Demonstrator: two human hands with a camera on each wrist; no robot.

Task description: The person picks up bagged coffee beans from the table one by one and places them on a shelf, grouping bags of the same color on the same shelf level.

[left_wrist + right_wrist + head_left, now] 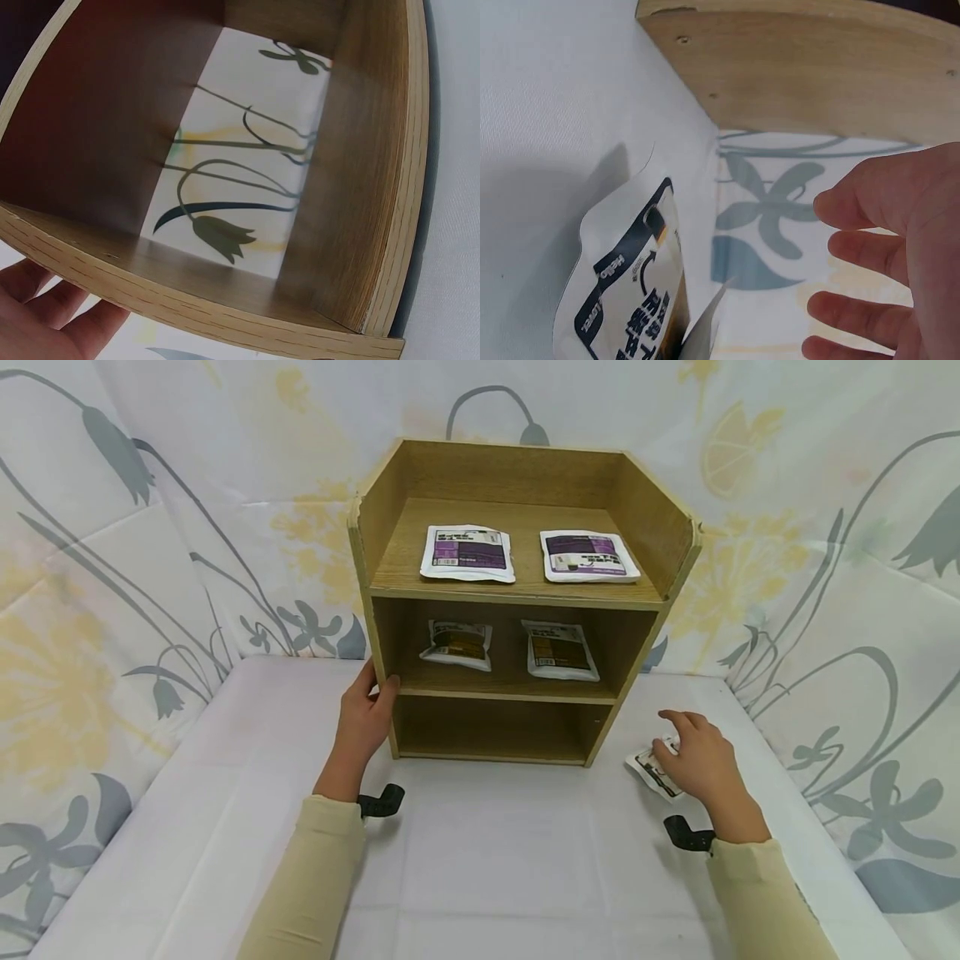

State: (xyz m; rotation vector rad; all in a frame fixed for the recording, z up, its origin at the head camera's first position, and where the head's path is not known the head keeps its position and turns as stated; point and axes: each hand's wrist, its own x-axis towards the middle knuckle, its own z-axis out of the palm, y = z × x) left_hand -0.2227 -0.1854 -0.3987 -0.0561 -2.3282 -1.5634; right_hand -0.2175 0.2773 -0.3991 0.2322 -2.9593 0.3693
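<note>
A small wooden shelf unit (498,696) stands on the white surface. My left hand (362,718) grips its left side panel, thumb at the front edge and fingers (56,304) along the outer face. To the right of the shelf lies a white pouch (651,774) with dark print. Over it hovers my right hand (701,758), partly covering it in the head view. In the right wrist view, its spread fingers (862,307) are apart from the pouch, with nothing between them.
Two purple-labelled pouches (467,554) lie on the top board. On the middle board sit two pouches (562,650) with brown-and-yellow labels. Floral cloth (150,568) hangs behind and at both sides. Each wrist wears a black camera mount (382,802).
</note>
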